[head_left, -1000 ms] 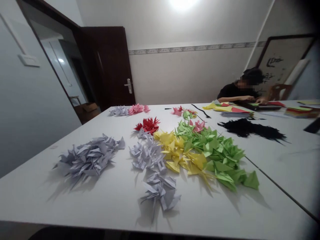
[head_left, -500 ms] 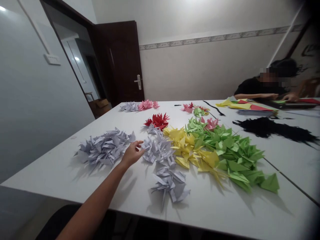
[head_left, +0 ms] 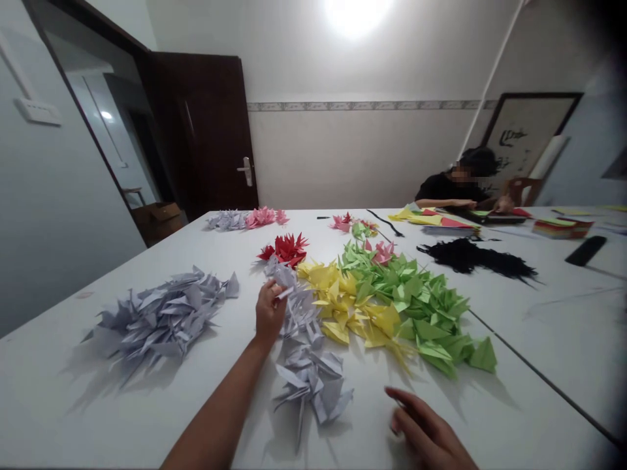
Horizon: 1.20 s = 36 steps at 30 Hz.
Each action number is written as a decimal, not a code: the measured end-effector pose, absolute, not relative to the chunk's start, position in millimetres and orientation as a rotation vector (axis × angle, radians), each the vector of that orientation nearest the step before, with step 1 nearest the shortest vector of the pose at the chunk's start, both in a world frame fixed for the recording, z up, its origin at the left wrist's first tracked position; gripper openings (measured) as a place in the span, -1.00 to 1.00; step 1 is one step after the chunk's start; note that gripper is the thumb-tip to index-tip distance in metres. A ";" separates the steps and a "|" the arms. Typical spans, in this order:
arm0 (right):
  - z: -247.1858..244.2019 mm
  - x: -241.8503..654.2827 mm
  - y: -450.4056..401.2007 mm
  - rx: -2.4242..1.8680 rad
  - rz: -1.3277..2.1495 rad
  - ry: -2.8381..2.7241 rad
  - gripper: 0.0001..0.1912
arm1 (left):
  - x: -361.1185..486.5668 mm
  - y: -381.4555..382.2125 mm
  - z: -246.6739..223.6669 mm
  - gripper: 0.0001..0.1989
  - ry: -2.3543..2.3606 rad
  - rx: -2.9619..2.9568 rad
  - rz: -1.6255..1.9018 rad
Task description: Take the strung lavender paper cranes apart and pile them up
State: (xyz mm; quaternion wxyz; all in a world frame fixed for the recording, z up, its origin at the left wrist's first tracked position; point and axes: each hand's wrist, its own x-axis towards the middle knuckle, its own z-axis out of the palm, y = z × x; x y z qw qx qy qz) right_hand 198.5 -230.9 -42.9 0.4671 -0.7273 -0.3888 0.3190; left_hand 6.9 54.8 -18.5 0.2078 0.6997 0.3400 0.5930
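Note:
My left hand (head_left: 270, 314) is closed on a pale lilac paper piece (head_left: 285, 293) at the upper part of the middle lilac heap (head_left: 313, 375). My right hand (head_left: 425, 427) hangs over the table at the bottom, right of that heap, with fingers apart and holding nothing. A larger heap of lilac folded pieces (head_left: 161, 316) lies to the left. Red folded pieces (head_left: 289, 250) sit just beyond my left hand. Yellow pieces (head_left: 343, 297) and green pieces (head_left: 421, 300) spread out to the right of the middle heap.
Farther back are pink pieces (head_left: 263, 217), black cords (head_left: 477, 256) and stacked coloured paper (head_left: 441, 222). A person in black (head_left: 441, 189) works at the far right edge of the white table (head_left: 206, 405). A black object (head_left: 586, 250) lies at right.
My left hand has moved from the gap between the lilac heaps onto the middle one and taken hold of a piece. My right hand has come into view. The camera has turned right.

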 end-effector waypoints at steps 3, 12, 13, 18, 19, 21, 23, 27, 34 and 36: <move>-4.7 183.2 -160.7 -1.518 0.711 -1.280 -0.61 | 13.5 47.0 -25.8 -0.83 0.793 2.242 1.705; 2.6 162.5 -43.9 -1.409 0.475 -1.607 -0.67 | 11.2 42.9 -24.2 -0.80 0.583 2.317 1.681; -3.1 162.9 -41.1 -1.439 0.436 -1.626 -0.67 | 11.8 42.5 -24.3 -0.79 0.559 2.321 1.678; -14.1 165.4 -42.4 -1.500 0.268 -1.697 -0.69 | 15.6 36.8 -25.2 -0.73 0.466 2.381 1.601; -13.4 166.0 -43.2 -1.503 0.257 -1.704 -0.69 | 16.3 35.4 -24.9 -0.73 0.457 2.391 1.575; -11.9 167.2 -44.4 -1.508 0.252 -1.721 -0.70 | 17.5 33.0 -23.7 -0.75 0.451 2.421 1.536; -11.3 168.3 -45.1 -1.521 0.248 -1.733 -0.71 | 18.4 31.1 -22.0 -0.77 0.445 2.461 1.525; -12.2 169.4 -46.6 -1.566 0.209 -1.742 -0.71 | 19.0 28.8 -18.9 -0.79 0.446 2.520 1.496; -12.1 168.6 -49.7 -1.551 0.123 -1.726 -0.70 | 20.4 26.6 -16.4 -0.80 0.436 2.525 1.464; -13.3 169.3 -49.4 -1.553 0.107 -1.727 -0.69 | 21.1 25.5 -15.8 -0.81 0.410 2.521 1.480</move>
